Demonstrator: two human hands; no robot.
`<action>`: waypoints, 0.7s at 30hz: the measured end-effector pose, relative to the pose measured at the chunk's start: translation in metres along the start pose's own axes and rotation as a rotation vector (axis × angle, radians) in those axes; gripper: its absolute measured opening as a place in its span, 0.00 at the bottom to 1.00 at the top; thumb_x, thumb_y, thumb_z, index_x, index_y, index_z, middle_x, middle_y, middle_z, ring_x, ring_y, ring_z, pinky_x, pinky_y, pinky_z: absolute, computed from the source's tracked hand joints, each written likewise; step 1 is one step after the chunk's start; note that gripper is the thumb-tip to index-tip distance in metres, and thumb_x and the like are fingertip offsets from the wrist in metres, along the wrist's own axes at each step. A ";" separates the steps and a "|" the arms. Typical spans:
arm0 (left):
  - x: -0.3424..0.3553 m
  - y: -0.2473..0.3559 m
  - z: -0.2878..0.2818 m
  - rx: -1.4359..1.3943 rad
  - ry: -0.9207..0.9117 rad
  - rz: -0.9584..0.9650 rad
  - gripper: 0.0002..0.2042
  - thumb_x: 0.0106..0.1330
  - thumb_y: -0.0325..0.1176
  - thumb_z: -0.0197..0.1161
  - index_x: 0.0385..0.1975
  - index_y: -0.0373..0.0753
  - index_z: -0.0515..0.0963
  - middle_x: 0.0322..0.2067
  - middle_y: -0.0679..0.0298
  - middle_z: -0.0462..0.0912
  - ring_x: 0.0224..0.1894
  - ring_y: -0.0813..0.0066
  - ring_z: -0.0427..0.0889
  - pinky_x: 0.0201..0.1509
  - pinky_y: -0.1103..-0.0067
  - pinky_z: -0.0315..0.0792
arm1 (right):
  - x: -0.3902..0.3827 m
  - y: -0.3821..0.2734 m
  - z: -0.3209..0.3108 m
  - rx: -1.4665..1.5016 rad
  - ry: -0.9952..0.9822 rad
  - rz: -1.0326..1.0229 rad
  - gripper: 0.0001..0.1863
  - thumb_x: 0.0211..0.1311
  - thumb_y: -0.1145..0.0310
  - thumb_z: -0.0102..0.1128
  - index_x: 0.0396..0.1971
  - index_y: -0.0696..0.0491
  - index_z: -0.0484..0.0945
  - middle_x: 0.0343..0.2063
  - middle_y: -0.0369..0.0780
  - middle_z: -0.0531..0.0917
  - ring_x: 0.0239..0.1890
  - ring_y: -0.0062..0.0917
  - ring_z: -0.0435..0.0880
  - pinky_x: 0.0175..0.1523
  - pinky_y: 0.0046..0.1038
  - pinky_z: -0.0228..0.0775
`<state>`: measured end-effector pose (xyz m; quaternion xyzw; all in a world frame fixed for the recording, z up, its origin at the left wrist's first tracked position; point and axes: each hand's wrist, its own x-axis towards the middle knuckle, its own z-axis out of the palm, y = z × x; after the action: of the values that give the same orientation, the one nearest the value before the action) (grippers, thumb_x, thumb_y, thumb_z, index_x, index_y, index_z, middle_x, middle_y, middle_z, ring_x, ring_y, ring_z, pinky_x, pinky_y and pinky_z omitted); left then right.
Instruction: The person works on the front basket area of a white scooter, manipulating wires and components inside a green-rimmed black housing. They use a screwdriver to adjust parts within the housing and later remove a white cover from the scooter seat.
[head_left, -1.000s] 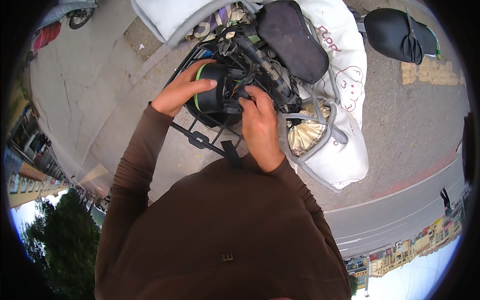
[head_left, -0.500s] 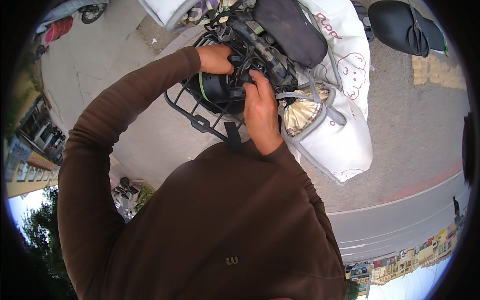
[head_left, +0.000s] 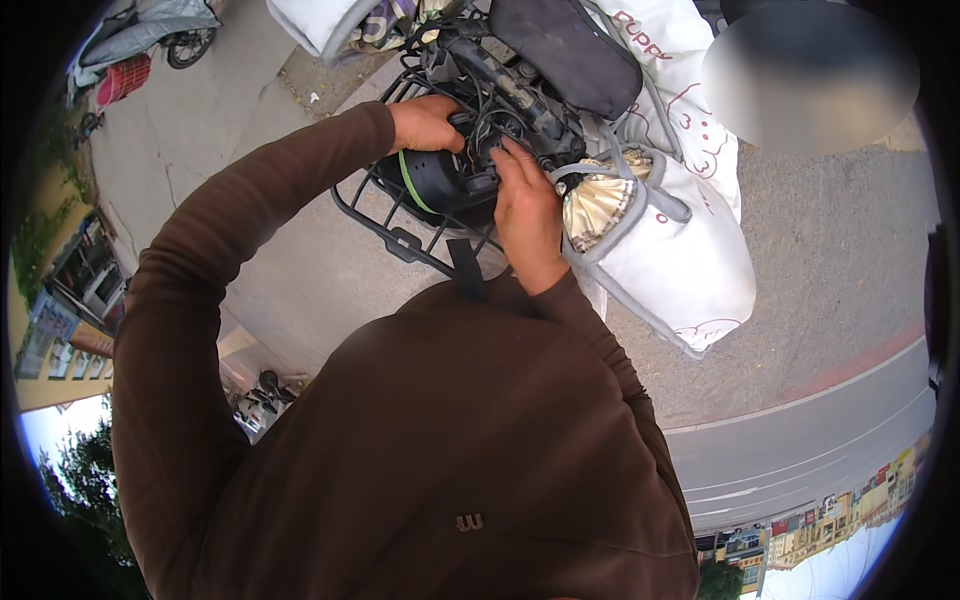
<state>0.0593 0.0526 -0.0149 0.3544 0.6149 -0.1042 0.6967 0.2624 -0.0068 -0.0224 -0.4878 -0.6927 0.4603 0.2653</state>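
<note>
A black housing with a green stripe (head_left: 425,178) sits inside a black metal basket frame (head_left: 405,242) at the front of a two-wheeler, among tangled black cables. My left hand (head_left: 428,125) reaches over the housing's back, its fingers curled down onto it. Right of it, my right hand (head_left: 525,210) has bent fingertips among the wires and connectors at the housing's open side; what they pinch is too small to make out. Beside my right hand hangs a white padded hand cover with grey trim (head_left: 685,265) and a cream gathered lining (head_left: 595,210).
A dark padded pouch (head_left: 560,45) lies on the white quilted apron (head_left: 710,185) behind. A blurred oval hides the upper right. At far upper left stands a covered scooter (head_left: 140,35) with a red basket (head_left: 125,80). Pavement surrounds the vehicle; a road runs along the lower right.
My left hand has moved from the housing's left side to its back, the elbow swinging out leftward. My right hand stays at the wires, fingertips slightly higher and further right.
</note>
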 end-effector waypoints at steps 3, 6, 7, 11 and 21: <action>0.004 -0.004 0.004 0.080 0.085 -0.004 0.21 0.53 0.29 0.62 0.49 0.33 0.77 0.41 0.54 0.83 0.43 0.67 0.80 0.49 0.76 0.73 | 0.001 0.006 0.003 0.131 0.008 0.047 0.13 0.59 0.83 0.54 0.43 0.57 0.80 0.47 0.45 0.81 0.47 0.41 0.82 0.50 0.32 0.75; 0.005 -0.003 0.004 0.155 0.112 -0.019 0.20 0.53 0.30 0.62 0.48 0.33 0.78 0.40 0.53 0.83 0.43 0.65 0.81 0.49 0.75 0.73 | -0.003 0.012 0.006 0.171 0.020 0.043 0.11 0.59 0.83 0.55 0.41 0.58 0.80 0.45 0.45 0.82 0.45 0.39 0.82 0.50 0.31 0.75; 0.005 -0.003 0.003 0.189 0.114 0.002 0.21 0.52 0.30 0.63 0.48 0.33 0.78 0.39 0.53 0.83 0.42 0.65 0.81 0.49 0.75 0.73 | -0.003 0.012 0.006 0.216 0.012 0.052 0.10 0.59 0.83 0.55 0.40 0.58 0.80 0.45 0.44 0.82 0.45 0.39 0.83 0.50 0.31 0.75; 0.005 -0.010 0.000 0.241 0.123 0.102 0.21 0.51 0.30 0.62 0.47 0.32 0.78 0.39 0.52 0.83 0.42 0.64 0.82 0.49 0.75 0.73 | 0.002 0.014 0.005 0.342 -0.032 0.108 0.08 0.61 0.82 0.55 0.38 0.59 0.80 0.44 0.44 0.83 0.45 0.37 0.83 0.50 0.29 0.74; 0.002 -0.020 -0.001 0.138 0.085 0.151 0.20 0.53 0.28 0.60 0.48 0.32 0.78 0.37 0.55 0.84 0.40 0.70 0.80 0.47 0.76 0.73 | 0.009 0.013 0.003 0.455 -0.177 0.247 0.06 0.62 0.82 0.53 0.36 0.62 0.79 0.44 0.44 0.83 0.47 0.32 0.82 0.54 0.26 0.71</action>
<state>0.0475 0.0388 -0.0245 0.4509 0.6070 -0.0784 0.6497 0.2623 0.0018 -0.0359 -0.4543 -0.5271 0.6738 0.2487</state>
